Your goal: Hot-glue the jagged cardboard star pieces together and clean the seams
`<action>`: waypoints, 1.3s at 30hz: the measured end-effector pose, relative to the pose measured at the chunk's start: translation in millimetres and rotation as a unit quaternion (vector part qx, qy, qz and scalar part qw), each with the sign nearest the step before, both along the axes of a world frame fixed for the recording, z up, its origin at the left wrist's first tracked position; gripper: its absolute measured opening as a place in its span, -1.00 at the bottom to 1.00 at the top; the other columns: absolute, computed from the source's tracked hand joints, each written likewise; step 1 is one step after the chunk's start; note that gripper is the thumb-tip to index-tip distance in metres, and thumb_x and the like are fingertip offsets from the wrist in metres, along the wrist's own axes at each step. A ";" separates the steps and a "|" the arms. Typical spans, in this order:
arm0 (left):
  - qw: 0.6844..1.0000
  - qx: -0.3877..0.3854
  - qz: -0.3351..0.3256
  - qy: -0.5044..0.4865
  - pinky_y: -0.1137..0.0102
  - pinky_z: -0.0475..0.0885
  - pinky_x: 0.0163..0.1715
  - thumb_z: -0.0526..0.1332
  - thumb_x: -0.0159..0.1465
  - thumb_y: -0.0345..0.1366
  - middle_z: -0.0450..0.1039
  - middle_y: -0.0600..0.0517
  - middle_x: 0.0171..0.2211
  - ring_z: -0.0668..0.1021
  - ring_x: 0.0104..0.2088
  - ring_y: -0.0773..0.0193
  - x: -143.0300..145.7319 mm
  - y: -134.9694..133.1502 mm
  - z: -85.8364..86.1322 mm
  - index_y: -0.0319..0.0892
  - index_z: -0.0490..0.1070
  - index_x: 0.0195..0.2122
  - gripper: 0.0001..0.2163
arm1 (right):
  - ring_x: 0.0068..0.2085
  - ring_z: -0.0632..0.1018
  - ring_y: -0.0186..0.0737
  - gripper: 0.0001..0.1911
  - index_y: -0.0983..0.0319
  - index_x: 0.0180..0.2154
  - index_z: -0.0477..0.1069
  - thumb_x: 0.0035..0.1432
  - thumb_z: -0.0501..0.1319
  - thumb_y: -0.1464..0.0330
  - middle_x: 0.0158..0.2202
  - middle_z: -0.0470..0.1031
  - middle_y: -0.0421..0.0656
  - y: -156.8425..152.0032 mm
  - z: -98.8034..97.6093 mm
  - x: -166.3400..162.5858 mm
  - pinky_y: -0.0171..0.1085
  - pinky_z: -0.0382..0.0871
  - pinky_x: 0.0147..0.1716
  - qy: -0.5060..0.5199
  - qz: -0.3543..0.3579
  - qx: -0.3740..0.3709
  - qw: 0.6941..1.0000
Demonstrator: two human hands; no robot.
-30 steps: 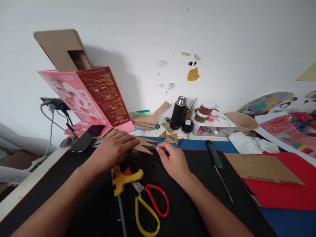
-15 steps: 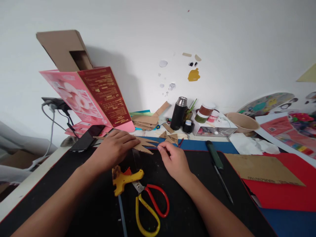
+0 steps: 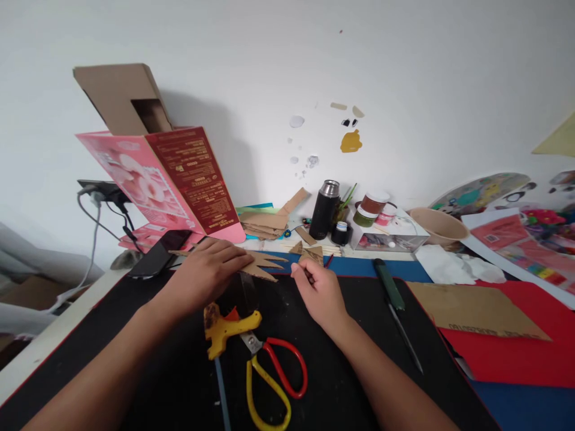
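Note:
My left hand lies flat, fingers stretched out, pressing down on a jagged brown cardboard cutout on the black mat. My right hand hovers just right of the cutout's pointed tips, thumb and forefinger pinched together on something too small to make out. A yellow glue gun and red-and-yellow scissors lie on the mat just in front of both hands.
A pink and red box leans on the wall behind a black phone. A black flask, paint jars, a bowl, a green-handled knife, flat cardboard and red paper are to the right.
My right hand has edged a little up and right, toward the small cardboard scraps at the mat's back edge. The left hand stays pressed on the cutout.

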State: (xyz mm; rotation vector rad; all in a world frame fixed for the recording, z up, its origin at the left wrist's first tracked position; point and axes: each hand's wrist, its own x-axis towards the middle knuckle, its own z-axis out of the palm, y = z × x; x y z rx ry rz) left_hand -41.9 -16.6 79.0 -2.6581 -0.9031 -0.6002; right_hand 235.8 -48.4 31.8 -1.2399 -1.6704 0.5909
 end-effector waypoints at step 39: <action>1.000 -0.011 0.005 0.018 0.12 0.44 0.03 0.11 0.51 -0.38 0.67 -0.10 0.03 0.62 0.00 0.03 2.0 -0.8 -2.8 -0.11 0.60 0.12 -0.69 | -0.51 0.42 -0.28 -0.88 0.14 -0.28 0.48 0.33 0.19 0.37 -0.51 0.41 -0.30 -2.6 -3.4 -5.2 -0.32 0.22 -0.46 -0.052 0.022 0.007 0.998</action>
